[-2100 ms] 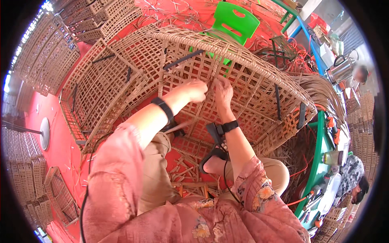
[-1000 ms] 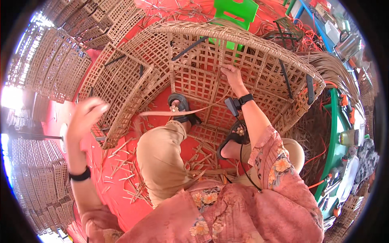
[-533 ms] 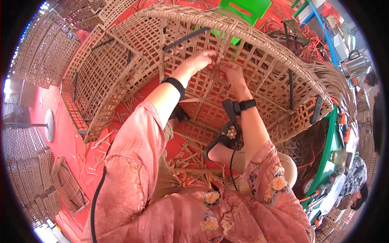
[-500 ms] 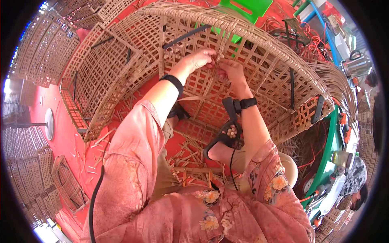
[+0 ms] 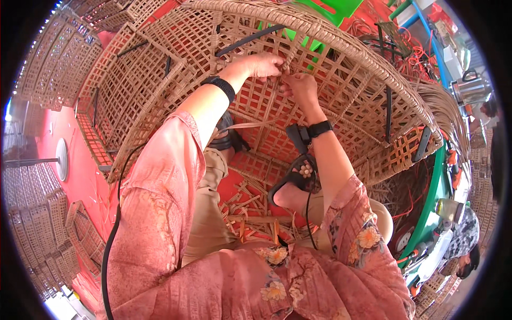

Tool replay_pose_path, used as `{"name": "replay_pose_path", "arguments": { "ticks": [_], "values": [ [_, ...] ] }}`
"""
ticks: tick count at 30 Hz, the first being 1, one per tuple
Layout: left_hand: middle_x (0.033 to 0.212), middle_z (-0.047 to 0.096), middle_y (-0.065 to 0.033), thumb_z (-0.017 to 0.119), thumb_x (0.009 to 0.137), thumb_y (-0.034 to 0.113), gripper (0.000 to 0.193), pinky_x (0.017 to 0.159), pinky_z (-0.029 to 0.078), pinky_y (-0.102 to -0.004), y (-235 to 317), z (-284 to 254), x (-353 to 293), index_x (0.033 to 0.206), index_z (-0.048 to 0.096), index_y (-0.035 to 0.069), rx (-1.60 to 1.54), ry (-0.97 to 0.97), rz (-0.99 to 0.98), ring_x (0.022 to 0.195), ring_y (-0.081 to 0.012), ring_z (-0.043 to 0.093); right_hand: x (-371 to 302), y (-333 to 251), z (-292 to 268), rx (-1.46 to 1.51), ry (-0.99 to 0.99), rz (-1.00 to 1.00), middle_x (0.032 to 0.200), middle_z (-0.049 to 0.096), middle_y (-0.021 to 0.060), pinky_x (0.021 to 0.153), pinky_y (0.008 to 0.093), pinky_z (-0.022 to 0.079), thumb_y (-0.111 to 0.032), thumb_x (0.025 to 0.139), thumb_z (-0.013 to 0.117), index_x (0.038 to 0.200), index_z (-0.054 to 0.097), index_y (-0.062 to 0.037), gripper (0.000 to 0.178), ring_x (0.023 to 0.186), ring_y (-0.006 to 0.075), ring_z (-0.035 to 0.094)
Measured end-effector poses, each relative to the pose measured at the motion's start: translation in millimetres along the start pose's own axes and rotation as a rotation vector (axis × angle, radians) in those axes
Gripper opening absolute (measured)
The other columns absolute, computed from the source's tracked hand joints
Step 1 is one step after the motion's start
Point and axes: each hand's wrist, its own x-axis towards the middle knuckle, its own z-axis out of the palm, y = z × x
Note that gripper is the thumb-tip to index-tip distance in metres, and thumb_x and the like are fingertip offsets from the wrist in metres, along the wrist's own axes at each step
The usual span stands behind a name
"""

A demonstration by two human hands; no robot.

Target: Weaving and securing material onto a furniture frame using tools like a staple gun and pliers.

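Observation:
A large woven rattan basket with a thick braided rim stands tilted in front of me, its open lattice facing me. My left hand is closed, thumb and fingers pinched at a wrapped rib in the middle of the lattice. Just right of it and slightly lower, my right hand pinches at the same rib, fingertips close to the left ones. Between them the fingers seem to grip a thin rattan strip, mostly hidden. A loose pale strip trails across the lattice below my hands.
Another woven frame with black bars adjoins on the left. Cut rattan scraps litter the red floor by my sandalled feet. Beyond the rim is a green plastic stool. A green-edged table with tools stands right; stacked woven panels stand left.
Both hands have shifted slightly left, the left one also a little upward. The right fingers have drawn a little lower along the rib. The basket has moved slightly up in view.

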Motion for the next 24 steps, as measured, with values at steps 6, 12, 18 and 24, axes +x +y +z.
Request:
{"name": "replay_pose_path", "arguments": {
  "ticks": [6,12,18,24],
  "values": [
    [0.096,0.065,-0.0091,0.061,0.082,0.014,0.030,0.072,0.049,-0.0328,-15,8,0,0.111,0.063,0.006,0.321,0.197,0.323,0.085,-0.0203,0.061,-4,7,1,-0.028,0.043,-0.125,0.063,0.066,0.0066,0.055,0.0273,0.050,-0.023,0.086,0.062,0.083,0.069,0.0015,0.026,0.054,0.0124,0.063],
    [0.088,0.065,-0.0084,0.055,0.075,0.003,0.027,0.070,0.047,-0.0315,-3,5,-1,0.100,0.065,0.003,0.134,-0.015,0.215,0.081,-0.0186,0.059,-13,6,-3,-0.401,0.158,-0.141,0.060,0.065,0.0039,0.056,0.0300,0.049,-0.025,0.087,0.055,0.082,0.071,-0.0069,0.024,0.053,0.0142,0.063],
    [0.097,0.066,-0.0180,0.055,0.070,0.005,0.035,0.074,0.049,-0.0403,28,0,0,0.104,0.064,0.005,0.632,-0.061,0.051,0.092,-0.0318,0.063,-10,2,-4,-0.455,0.111,-0.114,0.061,0.066,0.0049,0.060,0.0333,0.050,-0.028,0.087,0.054,0.084,0.071,-0.0104,0.025,0.058,0.0195,0.065],
    [0.103,0.064,-0.0163,0.052,0.074,0.003,0.029,0.083,0.048,-0.0438,18,10,-5,0.101,0.065,0.006,0.781,0.190,0.284,0.102,-0.0347,0.060,0,-6,-8,-0.727,0.047,-0.070,0.071,0.068,0.0105,0.070,0.0395,0.051,-0.033,0.086,0.055,0.087,0.071,-0.0104,0.028,0.077,0.0276,0.067]
  ]
}}
